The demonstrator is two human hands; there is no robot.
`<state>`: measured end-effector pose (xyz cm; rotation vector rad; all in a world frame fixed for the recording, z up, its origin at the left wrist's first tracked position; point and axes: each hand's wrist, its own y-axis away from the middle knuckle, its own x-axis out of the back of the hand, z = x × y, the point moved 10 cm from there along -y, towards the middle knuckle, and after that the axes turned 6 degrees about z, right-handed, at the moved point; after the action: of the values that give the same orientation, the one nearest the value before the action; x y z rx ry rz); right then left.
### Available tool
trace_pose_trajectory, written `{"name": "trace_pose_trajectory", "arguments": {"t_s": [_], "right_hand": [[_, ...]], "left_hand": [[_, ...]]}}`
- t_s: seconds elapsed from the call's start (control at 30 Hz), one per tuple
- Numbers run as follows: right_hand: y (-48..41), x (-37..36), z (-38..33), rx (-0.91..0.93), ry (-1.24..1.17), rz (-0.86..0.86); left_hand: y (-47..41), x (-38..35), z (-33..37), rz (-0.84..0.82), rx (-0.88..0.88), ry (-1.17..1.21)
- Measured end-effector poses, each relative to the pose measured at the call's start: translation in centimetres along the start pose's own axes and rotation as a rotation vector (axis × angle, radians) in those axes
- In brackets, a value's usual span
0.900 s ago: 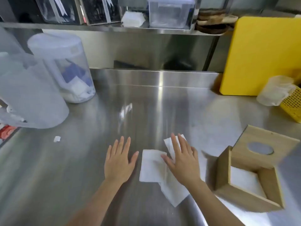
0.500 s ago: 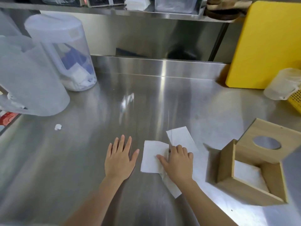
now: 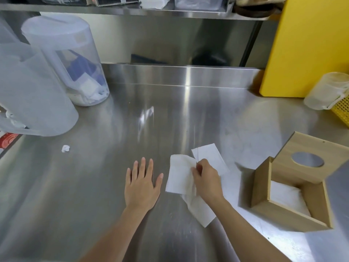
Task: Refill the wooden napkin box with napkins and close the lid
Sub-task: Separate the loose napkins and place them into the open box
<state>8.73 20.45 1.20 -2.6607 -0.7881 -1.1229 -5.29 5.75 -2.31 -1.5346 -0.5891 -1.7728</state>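
My right hand (image 3: 206, 179) has curled to pinch the loose white paper napkins (image 3: 179, 176) left of the open wooden napkin box (image 3: 289, 217); left hand (image 3: 141, 183) flat, empty

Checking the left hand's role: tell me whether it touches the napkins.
Apart. The head view shows bare steel between the left hand and the napkins.

No text, label, brand or number can be read anywhere; a pale sticker on the plastic pitcher (image 3: 79, 37), far beyond the left hand (image 3: 141, 186), is blurred.
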Motion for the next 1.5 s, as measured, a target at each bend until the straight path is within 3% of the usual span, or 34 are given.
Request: {"name": "trace_pose_trajectory", "arguments": {"t_s": [0.47,0.63,0.73,0.9,1.07,1.3,1.5], "right_hand": [[2.6,12.4,-0.4,0.104,-0.255,0.142],[2.7,18.5,2.0,0.151,-0.278,0.103],[1.8,21.1,4.0,0.135,-0.252,-0.033],[-0.8,21.7,7.7,0.076,0.042,-0.253],[-1.6,18.9,8.4,0.137,0.404,-0.448],[-1.3,15.2,9.5,0.285,0.768,-0.410],[-1.3,15.9,9.0,0.410,0.941,-0.203]], "left_hand": [[0.4,-2.2,9.2,-0.117,-0.140,-0.036],[0.8,-3.0,11.0,-0.120,-0.126,-0.064],[0.8,-2.5,11.2,-0.077,-0.124,-0.055],[0.8,-2.4,11.1,-0.075,-0.118,-0.053],[0.9,-2.2,11.1,-0.061,-0.114,-0.050],[0.8,-2.1,11.1,-0.047,-0.103,-0.047],[0.8,-2.2,11.0,-0.058,-0.096,-0.063]]}}
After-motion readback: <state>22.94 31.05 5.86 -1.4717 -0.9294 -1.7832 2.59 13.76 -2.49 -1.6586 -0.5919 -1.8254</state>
